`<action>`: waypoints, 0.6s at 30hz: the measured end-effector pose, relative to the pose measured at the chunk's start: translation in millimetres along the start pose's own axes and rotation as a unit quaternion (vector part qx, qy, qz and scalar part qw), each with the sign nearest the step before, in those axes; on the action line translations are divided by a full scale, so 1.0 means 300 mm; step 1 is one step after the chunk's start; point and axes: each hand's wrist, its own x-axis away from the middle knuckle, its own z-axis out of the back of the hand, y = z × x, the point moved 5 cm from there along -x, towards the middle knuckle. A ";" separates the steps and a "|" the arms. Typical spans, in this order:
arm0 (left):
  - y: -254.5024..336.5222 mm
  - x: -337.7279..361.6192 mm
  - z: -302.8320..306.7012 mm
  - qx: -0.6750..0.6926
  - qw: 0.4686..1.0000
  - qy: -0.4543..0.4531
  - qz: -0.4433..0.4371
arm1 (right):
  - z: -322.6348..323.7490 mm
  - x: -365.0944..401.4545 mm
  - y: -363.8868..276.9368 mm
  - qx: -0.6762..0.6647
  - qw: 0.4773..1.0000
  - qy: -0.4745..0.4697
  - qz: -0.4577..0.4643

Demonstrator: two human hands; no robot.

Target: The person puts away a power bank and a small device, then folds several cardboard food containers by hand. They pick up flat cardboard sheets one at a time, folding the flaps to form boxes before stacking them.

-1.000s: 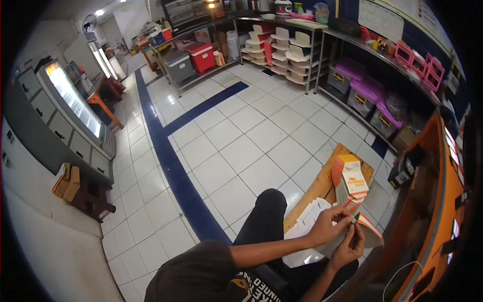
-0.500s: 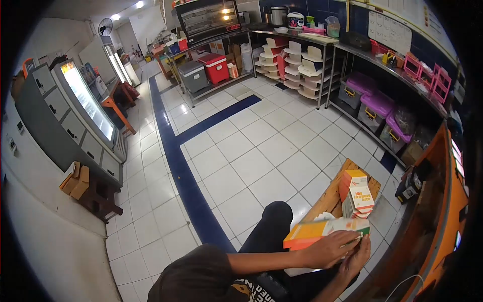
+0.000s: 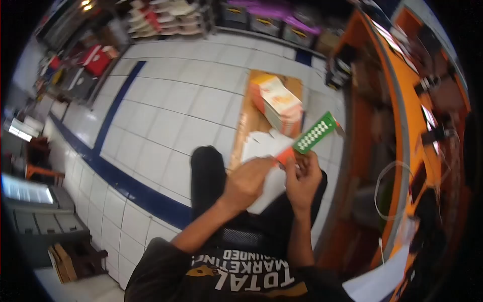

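A printed cardboard piece, perhaps a food carton (image 3: 315, 134), is tilted above my lap, showing a green face with white marks and an orange-red part. My right hand (image 3: 304, 181) pinches its lower side near where the green and orange meet. At its orange end, my left hand (image 3: 246, 182) has its fingers closed on the edge; blur hides the exact grip. Just beyond lies a stack of orange, yellow and white printed cartons (image 3: 282, 100) on a wooden bench (image 3: 244, 118). White sheets or flaps (image 3: 256, 144) lie on the bench's near part.
An orange-edged counter (image 3: 390, 100) with shelves runs along my right side, a white cable (image 3: 378, 196) looping from it. Purple-lidded bins (image 3: 266, 22) stand under the far shelf. A red cooler (image 3: 95, 59) is at far left. White floor tiles (image 3: 166, 105) surround the bench.
My view has tilted down and swung right. The carton has turned from its broad orange-and-white side to its green face, and my hands have moved apart along it.
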 end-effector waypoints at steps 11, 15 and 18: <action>-0.105 0.025 -0.013 0.349 0.843 0.095 0.397 | 0.024 0.040 0.059 -0.160 0.980 -0.008 -0.120; -0.094 0.054 -0.065 0.389 0.802 0.076 0.448 | 0.033 0.056 0.091 -0.143 0.983 0.001 -0.112; -0.078 0.053 -0.091 0.436 0.792 0.086 0.418 | 0.041 0.069 0.108 -0.087 0.990 -0.029 -0.109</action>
